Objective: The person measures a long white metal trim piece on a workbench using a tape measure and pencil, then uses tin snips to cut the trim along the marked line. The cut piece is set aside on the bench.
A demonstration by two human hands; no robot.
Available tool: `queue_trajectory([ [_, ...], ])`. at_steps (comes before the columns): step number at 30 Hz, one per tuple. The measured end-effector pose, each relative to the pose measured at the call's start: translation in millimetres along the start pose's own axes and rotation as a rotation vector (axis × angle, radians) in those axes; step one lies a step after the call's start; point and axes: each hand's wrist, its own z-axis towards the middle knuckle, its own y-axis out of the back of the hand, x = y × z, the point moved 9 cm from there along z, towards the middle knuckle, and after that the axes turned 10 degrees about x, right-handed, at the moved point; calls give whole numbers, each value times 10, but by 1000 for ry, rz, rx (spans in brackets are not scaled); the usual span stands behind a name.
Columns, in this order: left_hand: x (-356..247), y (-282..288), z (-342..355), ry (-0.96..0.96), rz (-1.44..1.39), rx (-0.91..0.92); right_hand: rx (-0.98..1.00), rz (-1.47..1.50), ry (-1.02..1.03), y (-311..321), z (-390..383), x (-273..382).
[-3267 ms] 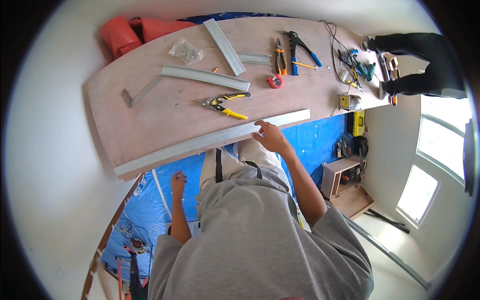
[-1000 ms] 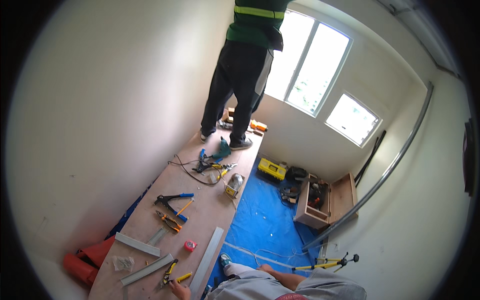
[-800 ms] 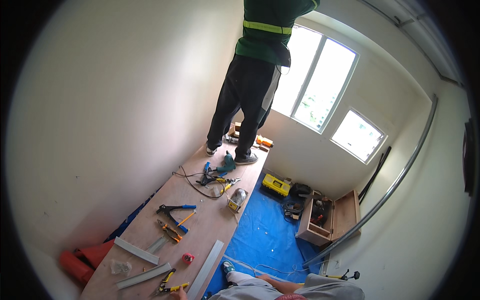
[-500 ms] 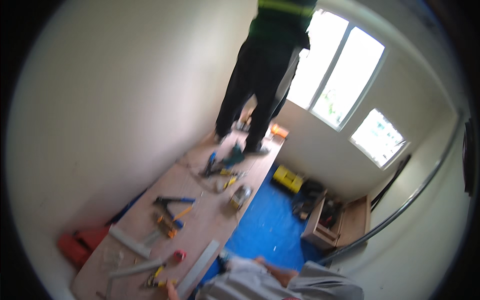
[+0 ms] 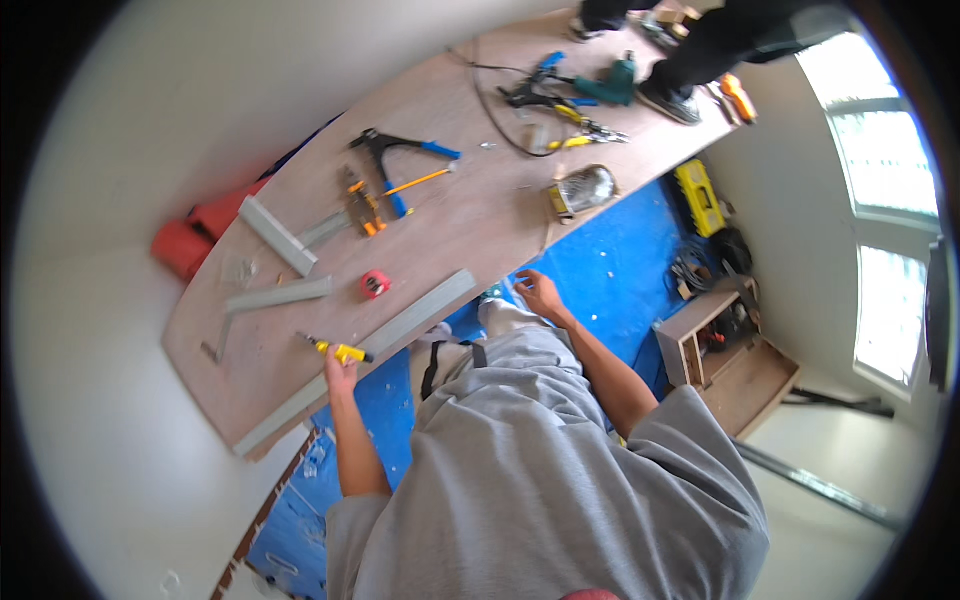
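My left hand [image 5: 341,372] is closed around a yellow-and-black pliers-like tool [image 5: 345,353], its dark tip pointing left over the tabletop. A long grey metal channel [image 5: 415,318] lies along the near edge of the wooden table [image 5: 440,240], just beside that hand. My right hand [image 5: 542,294] hangs by the table's edge, fingers loosely bent and apart, with nothing visible in it. Close to the tool lie a red tape measure [image 5: 375,284] and a shorter metal channel piece [image 5: 280,294]. Another cut channel piece [image 5: 278,236] rests farther back.
A blue-handled hand tool [image 5: 385,160], orange-handled pliers [image 5: 363,203], a pencil [image 5: 418,181] and a green drill [image 5: 618,80] lie farther along. A co-worker's shoe [image 5: 668,98] stands on the table. Blue sheeting [image 5: 610,250] covers the floor; a wooden box [image 5: 735,350] stands right.
The view has swung down and turned, so both my arms now show. My left hand, earlier beside the yellow-and-black tool, now grips it above the table.
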Motion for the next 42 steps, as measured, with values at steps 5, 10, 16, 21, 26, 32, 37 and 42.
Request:
queue_trajectory([
  [5,192,-332,39,-41,-159,-123,64,-111,56,-62,312,139],
  [10,385,-1034,103,15,-127,-55,202,-149,19,-197,404,237],
  [16,640,-1226,214,73,-108,-197,250,-236,72,-127,465,108],
  [21,577,-1235,309,35,164,-157,287,-106,76,23,535,-170],
  [26,544,-1326,288,-20,298,-171,330,-205,-14,103,513,-357],
  [32,488,-1384,300,-231,169,-338,317,-283,78,151,438,-101],
  [37,502,-1357,407,-265,-25,-197,334,-364,232,-96,441,586],
  [42,549,-1193,153,-156,-119,-149,463,-424,407,-1050,580,1512],
])
